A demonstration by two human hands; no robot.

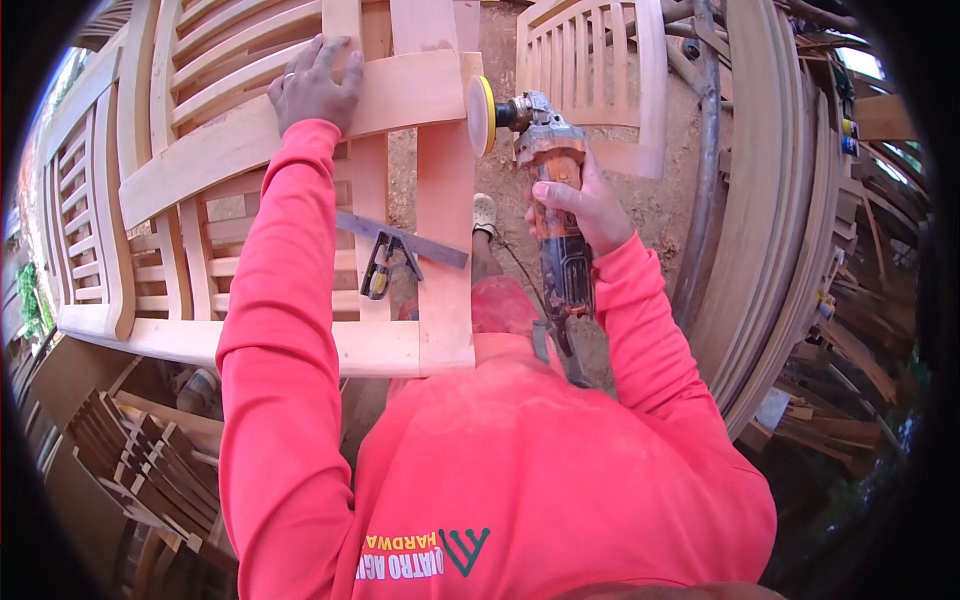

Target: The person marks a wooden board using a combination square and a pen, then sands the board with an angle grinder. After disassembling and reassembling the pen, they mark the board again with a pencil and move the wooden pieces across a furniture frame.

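Note:
My right hand (595,205) is wrapped around the body of an orange and black angle grinder (560,230). The grinder's yellow-backed sanding disc (482,115) stands on edge against or very close to the end of a curved wooden rail (420,95); contact cannot be told. My left hand (318,85), a ring on one finger, lies on that rail with its fingers stretched out. The rail is part of a pale slatted wooden frame (395,345). A combination square (400,245) with a dark blade and black head rests across the frame below the rail.
Another slatted wooden panel (585,70) stands beyond the grinder. Long planks (765,200) are stacked at right, beside a grey pole (705,180). A slatted wooden piece (150,470) lies at lower left. The grinder's cord hangs near my body, and a shoe (484,212) shows below the frame.

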